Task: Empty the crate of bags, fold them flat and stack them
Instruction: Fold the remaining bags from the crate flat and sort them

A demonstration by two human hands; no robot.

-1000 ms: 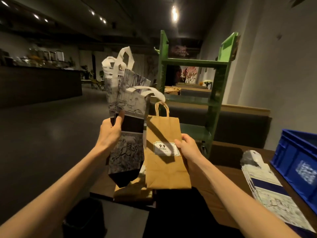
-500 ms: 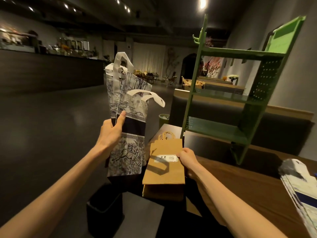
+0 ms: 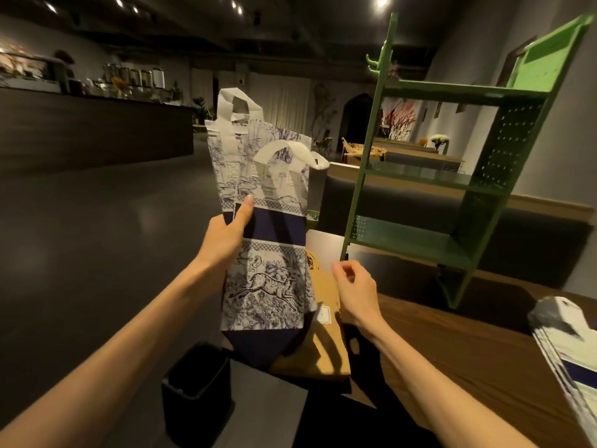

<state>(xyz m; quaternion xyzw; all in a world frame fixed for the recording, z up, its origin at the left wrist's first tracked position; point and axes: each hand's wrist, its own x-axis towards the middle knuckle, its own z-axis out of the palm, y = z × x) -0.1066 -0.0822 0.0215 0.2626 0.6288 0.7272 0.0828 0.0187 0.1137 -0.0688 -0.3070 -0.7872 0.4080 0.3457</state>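
Nearby: wooden table [image 3: 468, 344] bears green shelf [image 3: 452, 176]; dark floor [image 3: 97, 237].

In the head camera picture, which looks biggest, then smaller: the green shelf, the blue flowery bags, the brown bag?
1. green shelf
2. blue flowery bags, though they are held nearer the camera
3. brown bag, partly hidden

Printed bags [image 3: 265, 253] hide the left part of the brown paper bag [image 3: 326, 344]; the flat bag stack [image 3: 568, 354] is cut by the right edge, blurred.
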